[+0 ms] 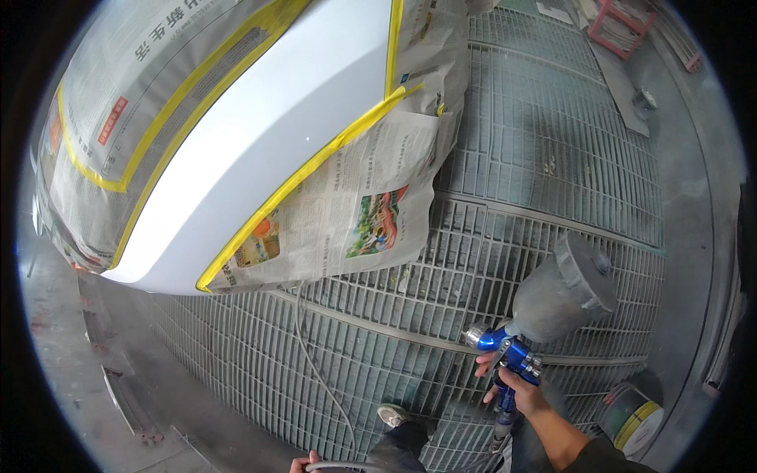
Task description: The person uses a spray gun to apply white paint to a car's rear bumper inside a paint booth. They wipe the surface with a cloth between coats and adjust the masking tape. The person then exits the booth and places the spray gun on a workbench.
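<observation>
My right hand [524,398] grips a blue spray gun [512,351] with a grey paint cup [556,296] on top, its nozzle pointing left. At the bottom edge my left hand [303,463] is closed around a grey hose [347,466], mostly out of view. At the upper left, a white, curved vehicle panel [221,158] is bordered by yellow masking tape [303,175] and newspaper sheets [394,173]. The gun is below and right of the panel, not touching it.
Metal floor grating [552,142] runs underneath, with a thin hose [323,374] across it. My shoe [394,414] shows at the bottom. A can [631,426] stands at lower right; a pink rack [615,31] and a small cup [645,100] are at upper right.
</observation>
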A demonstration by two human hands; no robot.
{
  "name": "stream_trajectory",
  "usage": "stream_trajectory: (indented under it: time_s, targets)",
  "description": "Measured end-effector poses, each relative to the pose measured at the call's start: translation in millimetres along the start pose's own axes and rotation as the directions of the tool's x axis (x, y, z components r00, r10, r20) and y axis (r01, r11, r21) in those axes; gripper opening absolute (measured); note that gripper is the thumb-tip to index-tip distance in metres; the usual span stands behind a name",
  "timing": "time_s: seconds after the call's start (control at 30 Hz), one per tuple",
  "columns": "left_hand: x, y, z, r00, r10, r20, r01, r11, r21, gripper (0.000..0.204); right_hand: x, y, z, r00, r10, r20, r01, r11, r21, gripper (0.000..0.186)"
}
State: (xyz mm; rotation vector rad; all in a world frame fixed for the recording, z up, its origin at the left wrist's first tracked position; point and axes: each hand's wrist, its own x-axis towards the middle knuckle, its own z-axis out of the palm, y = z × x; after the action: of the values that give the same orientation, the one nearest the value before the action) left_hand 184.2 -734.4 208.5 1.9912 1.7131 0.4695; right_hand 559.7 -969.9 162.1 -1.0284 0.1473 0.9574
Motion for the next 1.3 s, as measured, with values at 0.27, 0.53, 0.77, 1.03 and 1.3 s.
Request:
stream_trajectory:
  time_s: [0.27, 0.53, 0.77, 1.03, 1.3]
  targets:
    - [-15, 6, 5, 0.998, -0.052, 0.029, 0.054, 0.996, -0.064, 0.018, 12, -48, -26, 0.995, -0.059, -0.084, 0.056, 0.998, -0.038, 0.039]
    - [-20, 15, 3, 0.993, -0.118, 0.016, 0.119, 0.992, -0.034, 0.018, 33, -103, 10, 0.972, -0.228, -0.059, 0.214, 0.959, -0.187, 0.035]
    - [-16, 22, -10, 0.996, -0.083, -0.042, 0.079, 0.993, -0.087, 0.019, 50, -132, 68, 0.97, -0.195, 0.143, 0.223, 0.952, -0.212, 0.034]
    - [-16, 28, -22, 0.981, -0.182, -0.064, 0.179, 0.983, -0.049, 0.014, 50, -138, 99, 0.925, -0.369, 0.088, 0.377, 0.866, -0.327, 0.036]
    - [-14, -10, -34, 0.956, -0.287, -0.056, 0.27, 0.94, -0.208, 0.017, 71, -150, 154, 0.885, -0.09, 0.457, 0.117, 0.993, -0.03, 0.033]
